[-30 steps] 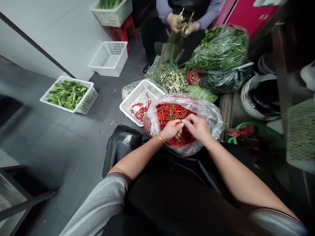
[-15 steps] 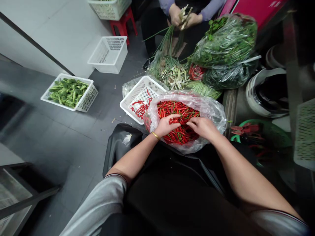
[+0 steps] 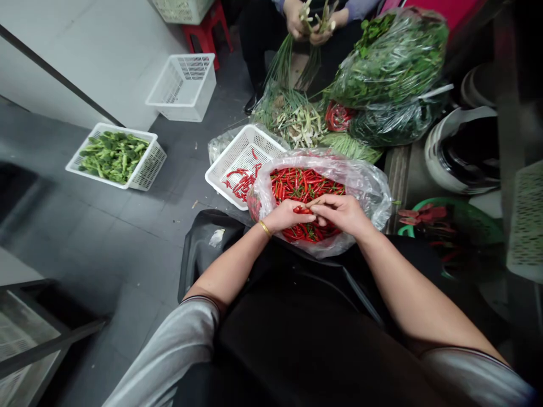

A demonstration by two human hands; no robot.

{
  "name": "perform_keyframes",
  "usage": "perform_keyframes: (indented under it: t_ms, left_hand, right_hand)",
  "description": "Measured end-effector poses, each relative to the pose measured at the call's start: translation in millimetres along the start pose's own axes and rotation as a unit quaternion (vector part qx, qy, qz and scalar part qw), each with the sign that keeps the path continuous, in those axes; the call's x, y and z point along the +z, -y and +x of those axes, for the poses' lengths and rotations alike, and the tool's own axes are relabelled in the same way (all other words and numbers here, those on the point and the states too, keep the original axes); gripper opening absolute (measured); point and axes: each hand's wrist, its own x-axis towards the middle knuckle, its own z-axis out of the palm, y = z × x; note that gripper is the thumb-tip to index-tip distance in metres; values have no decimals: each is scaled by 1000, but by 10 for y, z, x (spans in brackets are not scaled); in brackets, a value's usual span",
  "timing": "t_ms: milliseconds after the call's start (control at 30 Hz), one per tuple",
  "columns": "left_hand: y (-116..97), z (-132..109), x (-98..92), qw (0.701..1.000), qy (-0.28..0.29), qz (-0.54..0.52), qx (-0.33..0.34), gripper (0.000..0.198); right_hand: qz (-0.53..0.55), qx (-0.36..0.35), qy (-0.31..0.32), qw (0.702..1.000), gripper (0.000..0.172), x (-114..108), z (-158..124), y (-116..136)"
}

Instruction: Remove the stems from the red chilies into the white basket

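Observation:
A clear plastic bag (image 3: 369,189) full of red chillies (image 3: 297,183) sits in front of my lap. My left hand (image 3: 286,215) and my right hand (image 3: 341,212) meet over the bag, fingers pinched together on one red chilli (image 3: 302,210) between them. A gold bracelet circles my left wrist. Just left of the bag stands a white basket (image 3: 241,152) with a few red chillies in it.
Another person's hands (image 3: 307,22) hold green onions across from me, with trimmings (image 3: 297,121) below. Bags of greens (image 3: 390,68) lie at the right. A basket of green vegetables (image 3: 114,158) and an empty basket (image 3: 182,87) stand on the grey floor. A green basin (image 3: 449,226) is at right.
My hands were spread apart in the chillies half a second ago; they have come together again, pinching one chilli. The other person's hands shifted with the green onions.

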Motion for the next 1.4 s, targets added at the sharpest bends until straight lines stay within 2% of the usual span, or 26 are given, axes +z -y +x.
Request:
perform_keyframes:
  t_ms: [33,100,167,200,233,367,433,500,567,633,700,767,833,933,1033,1100,1133,1200,1267,1333,1400]
  left_hand:
    - [-43,-20,-10,999,30,7,-15,37]
    - [-106,-46,-18,996,76,19,-45,40]
    - [-125,-50,-16,994,81,-1,-79,40]
    - [-120,-45,-15,993,70,-26,-95,39]
    - [-108,-37,-15,991,54,-55,-106,38]
    - [-58,-7,-35,984,-2,-138,-114,30]
    - [-48,-7,-47,983,-21,-143,-111,25]
    - [-41,-16,-53,982,-38,-150,-110,21]
    - [-26,-20,-48,979,-34,-162,-119,19]
    - [3,-10,-21,977,-16,-167,-129,14]
    - [44,21,38,978,-6,-165,-128,12]
    - [91,65,119,981,-20,-156,-110,17]
    - [132,106,197,988,-44,-128,-72,23]
    - [159,141,254,996,-72,-49,-24,35]
    - [148,139,245,997,-68,-1,-27,49]
    - [138,133,236,997,-61,39,-28,50]
    - [137,134,235,994,-64,82,-24,48]
    - [147,147,237,978,-72,197,-9,43]
    - [165,172,237,953,-76,294,4,36]
    - [171,182,231,941,-65,333,1,32]
    - [147,134,238,943,-41,329,-9,31]
  right_hand:
    - [-47,-19,0,999,36,-27,-6,8]
    - [-188,-50,-51,980,36,-64,-23,-12]
    - [-329,-33,-118,936,37,-65,-52,-91]
    - [-384,-6,-126,915,37,-49,-72,-149]
    - [-429,30,-105,897,36,-21,-94,-215]
    - [-522,149,100,834,33,194,-159,-485]
    - [-529,166,133,821,32,273,-146,-585]
    - [-513,166,103,835,27,243,-106,-647]
    - [-448,174,50,875,20,100,-61,-670]
    - [-302,203,9,932,21,-86,-31,-659]
    - [-107,228,-8,968,28,-222,-17,-624]
    - [51,237,-21,970,38,-251,-2,-585]
    - [152,242,-43,957,45,-182,20,-554]
    - [255,258,-69,929,48,-12,38,-528]
    - [316,260,-77,909,50,97,2,-520]
    - [312,250,-92,912,51,121,-38,-533]
    - [284,238,-105,923,50,125,-55,-546]
    - [155,194,-143,958,46,131,-68,-582]
    - [-28,143,-166,975,42,138,-52,-612]
    - [-179,101,-157,966,41,148,-30,-608]
    - [-263,61,-144,952,41,159,-45,-551]
